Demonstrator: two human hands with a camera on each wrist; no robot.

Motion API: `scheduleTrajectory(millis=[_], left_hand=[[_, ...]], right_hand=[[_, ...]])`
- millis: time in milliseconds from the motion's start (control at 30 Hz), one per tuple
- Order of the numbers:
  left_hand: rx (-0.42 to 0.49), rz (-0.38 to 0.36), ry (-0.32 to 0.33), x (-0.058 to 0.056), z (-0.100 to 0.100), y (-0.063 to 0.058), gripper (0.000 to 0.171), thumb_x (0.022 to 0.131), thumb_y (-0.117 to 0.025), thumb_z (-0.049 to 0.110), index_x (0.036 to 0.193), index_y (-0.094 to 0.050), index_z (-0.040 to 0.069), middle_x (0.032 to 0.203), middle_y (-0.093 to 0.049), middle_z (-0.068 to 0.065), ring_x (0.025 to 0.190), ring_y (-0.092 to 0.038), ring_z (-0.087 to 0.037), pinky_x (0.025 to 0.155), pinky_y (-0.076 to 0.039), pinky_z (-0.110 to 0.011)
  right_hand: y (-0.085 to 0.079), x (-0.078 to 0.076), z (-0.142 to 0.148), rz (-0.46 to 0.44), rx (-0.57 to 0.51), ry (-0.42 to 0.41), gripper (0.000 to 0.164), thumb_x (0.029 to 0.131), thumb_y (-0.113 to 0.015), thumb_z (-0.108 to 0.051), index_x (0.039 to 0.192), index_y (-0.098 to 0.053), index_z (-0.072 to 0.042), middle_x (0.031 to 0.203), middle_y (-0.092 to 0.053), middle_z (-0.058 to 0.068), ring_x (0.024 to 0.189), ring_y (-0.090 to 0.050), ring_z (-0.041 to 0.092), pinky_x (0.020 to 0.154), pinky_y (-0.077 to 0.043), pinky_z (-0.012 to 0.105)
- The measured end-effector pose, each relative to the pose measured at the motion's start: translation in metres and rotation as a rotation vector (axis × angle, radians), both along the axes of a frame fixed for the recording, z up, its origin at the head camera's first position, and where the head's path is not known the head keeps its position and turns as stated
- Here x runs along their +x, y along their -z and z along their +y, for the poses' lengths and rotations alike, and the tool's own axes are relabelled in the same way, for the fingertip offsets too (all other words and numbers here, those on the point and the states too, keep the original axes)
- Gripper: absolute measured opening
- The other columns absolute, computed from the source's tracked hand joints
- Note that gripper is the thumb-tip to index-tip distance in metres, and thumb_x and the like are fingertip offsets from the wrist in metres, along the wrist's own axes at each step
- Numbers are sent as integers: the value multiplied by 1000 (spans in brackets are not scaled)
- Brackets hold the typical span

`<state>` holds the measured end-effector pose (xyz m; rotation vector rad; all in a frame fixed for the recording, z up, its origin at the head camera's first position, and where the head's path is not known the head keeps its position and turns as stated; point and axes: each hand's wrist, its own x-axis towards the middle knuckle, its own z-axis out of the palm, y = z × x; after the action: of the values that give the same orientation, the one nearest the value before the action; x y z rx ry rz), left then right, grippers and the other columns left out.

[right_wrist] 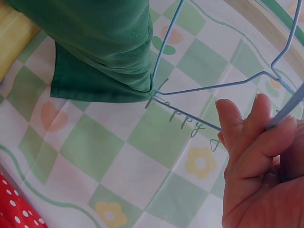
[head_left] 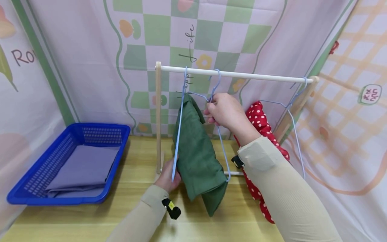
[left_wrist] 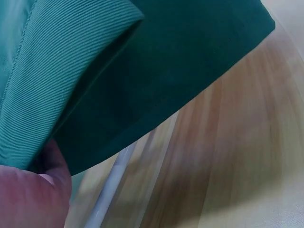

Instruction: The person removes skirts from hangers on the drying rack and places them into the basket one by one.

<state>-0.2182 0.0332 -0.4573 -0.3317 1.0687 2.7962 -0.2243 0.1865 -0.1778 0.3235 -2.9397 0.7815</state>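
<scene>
A folded green cloth (head_left: 199,151) hangs draped over the bottom bar of a blue wire hanger (head_left: 223,149), which is hooked on the white rail. My right hand (head_left: 225,111) pinches that hanger just below its hook; in the right wrist view the wire (right_wrist: 289,107) passes between thumb and fingers. Low on the cloth's left side, my left hand (head_left: 169,176) holds its edge. The left wrist view shows the thumb (left_wrist: 54,164) tucked at a fold of the green cloth (left_wrist: 156,71); the other fingertips are hidden. Another blue hanger (head_left: 179,131), seen edge-on, crosses in front of the left hand.
A white rail (head_left: 257,76) on wooden posts (head_left: 158,117) stands on the wooden table (head_left: 136,215). At its right end, a red polka-dot cloth (head_left: 260,117) hangs on a blue hanger (head_left: 297,141). To the left, a blue basket (head_left: 110,181) holds a folded grey-purple cloth (head_left: 84,168).
</scene>
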Motion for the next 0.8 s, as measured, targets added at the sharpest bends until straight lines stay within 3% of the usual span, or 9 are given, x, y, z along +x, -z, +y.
scheduleTrajectory(millis=[133,267,367,567,800], left_hand=[[-7,-6,-10,-1,-2,-3,17,106,-61,27,97,-64,12,87,-68,8,81,-66,-4,79,-56,-19],[30,-39,22,-1,-4,-3,25,110,-52,35,105,-57,10,85,-67,6,76,-68,-4,75,-58,-19],[41,-53,27,0,-5,-3,30,110,-52,40,112,-55,10,90,-68,5,81,-69,-6,79,-59,-22],[-40,-60,-14,0,-5,-3,43,106,-58,47,125,-58,9,103,-66,1,93,-68,-12,87,-58,-28],[-155,-33,-98,2,-2,-4,51,104,-61,50,131,-59,7,104,-64,2,95,-63,-12,90,-53,-26]], right_hand=[[0,0,0,9,15,3,25,108,-49,-20,104,-69,-5,91,-76,8,65,-67,16,62,-53,30],[0,0,0,9,17,1,25,108,-49,-20,105,-69,-5,94,-76,8,66,-67,16,63,-52,30],[0,1,0,8,14,2,25,108,-49,-20,105,-69,-5,93,-76,8,67,-67,16,63,-52,30],[1,0,0,19,18,0,26,108,-48,-21,103,-69,-6,87,-75,7,65,-66,17,63,-52,31],[1,1,-1,24,14,3,25,108,-48,-20,105,-68,-5,92,-76,9,65,-65,17,62,-52,30]])
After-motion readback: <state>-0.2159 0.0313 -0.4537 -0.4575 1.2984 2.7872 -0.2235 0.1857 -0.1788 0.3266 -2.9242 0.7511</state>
